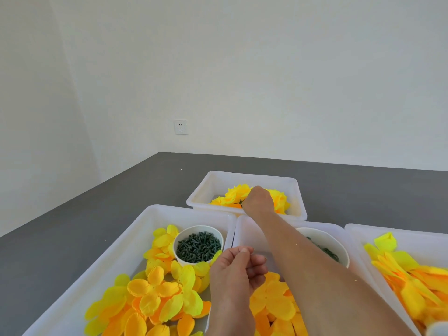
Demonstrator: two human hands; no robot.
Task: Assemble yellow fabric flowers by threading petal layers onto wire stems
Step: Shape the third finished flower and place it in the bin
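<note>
My right hand (257,200) reaches into the far white bin (242,174) and grips a yellow fabric flower (236,192); its dark green stem end pokes out at the left of my knuckles. More finished yellow flowers lie around it, and my fingers are hidden behind the back of the hand. My left hand (238,270) hovers over the near bins with loosely curled fingers and holds nothing. A white cup of dark green stem pieces (198,247) stands in the left bin (135,229) among loose yellow and orange petal layers (150,294).
The middle bin (249,229) holds orange petal layers (274,301) and a second white cup (322,238), partly hidden by my right forearm. A right bin (388,230) holds long yellow petals (412,275). The bins sit on a grey table by a white wall with a socket (181,127).
</note>
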